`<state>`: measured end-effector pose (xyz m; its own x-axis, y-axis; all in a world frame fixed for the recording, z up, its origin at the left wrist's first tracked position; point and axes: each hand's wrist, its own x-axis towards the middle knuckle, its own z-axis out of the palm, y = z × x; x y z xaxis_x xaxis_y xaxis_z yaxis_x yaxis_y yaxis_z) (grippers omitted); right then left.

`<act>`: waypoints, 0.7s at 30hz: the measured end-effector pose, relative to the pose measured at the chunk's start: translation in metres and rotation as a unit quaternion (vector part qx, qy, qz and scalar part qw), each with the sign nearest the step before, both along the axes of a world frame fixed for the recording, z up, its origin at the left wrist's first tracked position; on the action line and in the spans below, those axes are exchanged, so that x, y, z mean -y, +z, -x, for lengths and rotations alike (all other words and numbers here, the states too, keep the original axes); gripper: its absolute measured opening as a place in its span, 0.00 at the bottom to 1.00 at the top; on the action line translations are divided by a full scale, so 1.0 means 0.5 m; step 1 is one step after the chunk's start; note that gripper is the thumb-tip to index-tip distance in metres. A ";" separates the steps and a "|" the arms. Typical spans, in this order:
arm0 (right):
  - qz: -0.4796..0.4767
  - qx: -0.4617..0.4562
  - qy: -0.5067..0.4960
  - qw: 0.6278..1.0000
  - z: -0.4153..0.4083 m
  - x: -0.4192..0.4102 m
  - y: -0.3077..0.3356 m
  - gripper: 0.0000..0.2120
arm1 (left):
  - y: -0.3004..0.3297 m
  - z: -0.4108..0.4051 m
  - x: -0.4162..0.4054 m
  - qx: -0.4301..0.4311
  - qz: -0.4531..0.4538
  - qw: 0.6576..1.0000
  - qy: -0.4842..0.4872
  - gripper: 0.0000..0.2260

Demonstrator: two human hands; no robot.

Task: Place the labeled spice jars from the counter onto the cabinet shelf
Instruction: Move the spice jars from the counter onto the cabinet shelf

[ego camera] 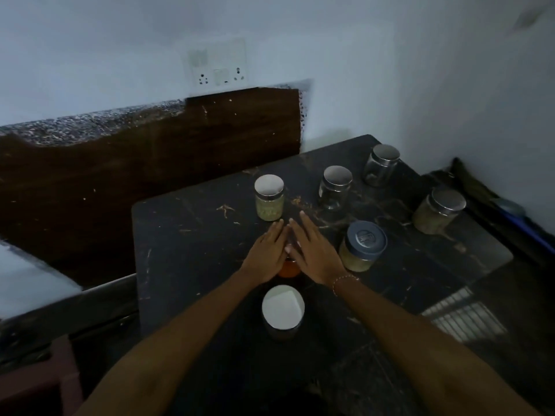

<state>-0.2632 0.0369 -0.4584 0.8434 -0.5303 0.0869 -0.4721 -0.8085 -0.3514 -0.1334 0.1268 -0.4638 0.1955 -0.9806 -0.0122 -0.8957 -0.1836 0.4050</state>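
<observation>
Several spice jars stand on a dark marble counter [186,265]. My left hand [265,250] and my right hand [312,250] lie side by side with straight fingers over a jar of orange powder [289,270], hiding most of it. A jar with a pale green label and a silver lid [269,197] stands just beyond my fingertips. Closest to me is a white-lidded jar [283,307]. Right of my right hand sits a blue-lidded jar [363,246]. Further back are two near-empty clear jars [335,187] [382,165] and, at the far right, a jar of pale powder [439,211].
A brown wooden panel [150,163] leans against the white wall behind the counter, under a socket plate [216,65]. A lower ledge with dark items [492,199] runs along the right wall. The counter drops off at its left edge.
</observation>
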 end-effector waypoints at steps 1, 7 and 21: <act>-0.026 -0.006 0.008 1.000 0.004 -0.003 -0.002 0.31 | 0.000 -0.002 0.001 -0.001 -0.003 1.000 -0.012 0.25; -0.128 -0.038 0.005 0.991 -0.013 -0.004 0.018 0.31 | 0.004 -0.004 0.001 -0.054 -0.018 0.998 -0.008 0.25; -0.229 0.026 -0.031 0.973 -0.056 0.016 0.026 0.41 | 0.032 -0.014 0.022 -0.388 -0.008 0.901 0.192 0.17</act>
